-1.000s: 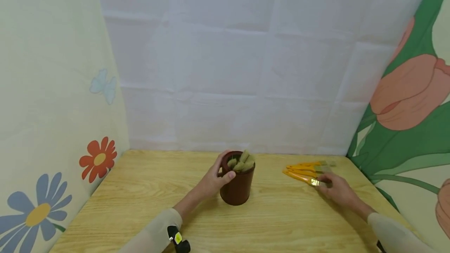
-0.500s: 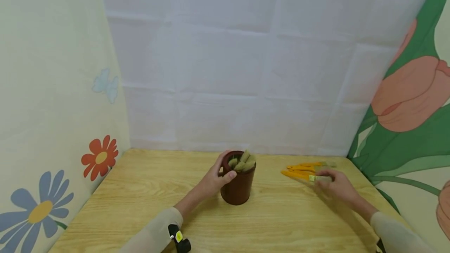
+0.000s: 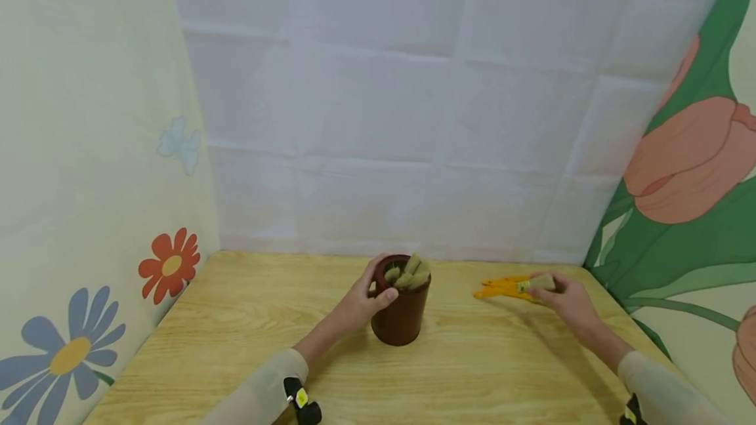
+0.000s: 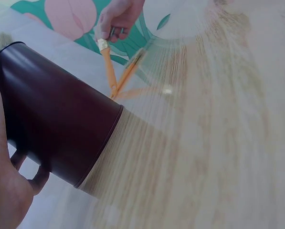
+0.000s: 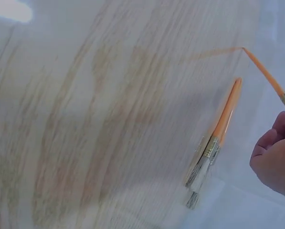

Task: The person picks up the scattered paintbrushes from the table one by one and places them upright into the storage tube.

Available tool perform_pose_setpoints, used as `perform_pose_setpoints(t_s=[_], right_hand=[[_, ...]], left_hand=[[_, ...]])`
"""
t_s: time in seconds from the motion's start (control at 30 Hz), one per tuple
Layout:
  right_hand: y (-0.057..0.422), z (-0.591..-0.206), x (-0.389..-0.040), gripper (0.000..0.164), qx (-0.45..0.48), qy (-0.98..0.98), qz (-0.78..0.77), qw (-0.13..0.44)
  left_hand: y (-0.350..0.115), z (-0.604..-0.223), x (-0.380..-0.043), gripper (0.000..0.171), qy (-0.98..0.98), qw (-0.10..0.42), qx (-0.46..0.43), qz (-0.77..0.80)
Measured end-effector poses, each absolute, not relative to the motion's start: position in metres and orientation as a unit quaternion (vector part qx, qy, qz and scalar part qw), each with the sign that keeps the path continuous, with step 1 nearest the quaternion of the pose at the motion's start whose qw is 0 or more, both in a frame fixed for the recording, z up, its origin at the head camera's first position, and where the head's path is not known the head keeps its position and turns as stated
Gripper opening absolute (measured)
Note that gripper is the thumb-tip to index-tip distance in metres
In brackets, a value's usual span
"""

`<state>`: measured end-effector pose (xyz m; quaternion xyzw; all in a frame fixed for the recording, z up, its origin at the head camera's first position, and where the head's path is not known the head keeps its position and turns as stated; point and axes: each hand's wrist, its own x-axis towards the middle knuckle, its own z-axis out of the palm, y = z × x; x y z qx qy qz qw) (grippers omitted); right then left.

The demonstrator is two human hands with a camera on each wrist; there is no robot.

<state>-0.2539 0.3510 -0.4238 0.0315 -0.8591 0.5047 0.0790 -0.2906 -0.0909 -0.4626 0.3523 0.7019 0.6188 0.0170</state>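
My left hand (image 3: 357,303) grips a dark brown cup (image 3: 398,320) from its left side, thumb near the rim. Several pale brush heads (image 3: 407,275) stick up out of the cup, which stands upright on the wooden table. Over at the right, my right hand (image 3: 571,303) pinches a flat paintbrush (image 5: 264,74) near its metal band. That brush is tilted, bristle end up, with the tip of its orange handle right at the tabletop in the right wrist view. Beside it lie other orange-handled paintbrushes (image 5: 223,119), bunched together; the head view partly hides them behind the held brush and hand.
The wooden table (image 3: 283,320) runs back to a creased white sheet (image 3: 366,117). Side panels with printed flowers (image 3: 685,156) close off the left and right. A black strap device (image 3: 301,399) sits on the left sleeve.
My right hand has taken hold of the nearest paintbrush and raised its bristle end off the table, moving slightly back. My left hand and the cup stay in place.
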Motion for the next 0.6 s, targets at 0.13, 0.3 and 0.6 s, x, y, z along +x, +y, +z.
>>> perform_pose_setpoints(t_s=[0.13,0.3,0.6], right_hand=[[0.35,-0.419,-0.252,0.069,0.016,-0.858,0.51,0.063],[0.347,-0.411,-0.25,0.098,0.012,-0.859,0.51,0.045],[0.335,-0.403,-0.249,0.074,0.04,-0.816,0.574,0.059]], left_hand=[[-0.09,-0.461,-0.291,0.069,0.702,0.018,0.354,0.618],[-0.091,-0.46,-0.291,0.069,0.701,0.016,0.358,0.616],[-0.091,-0.462,-0.292,0.068,0.705,0.012,0.358,0.612]])
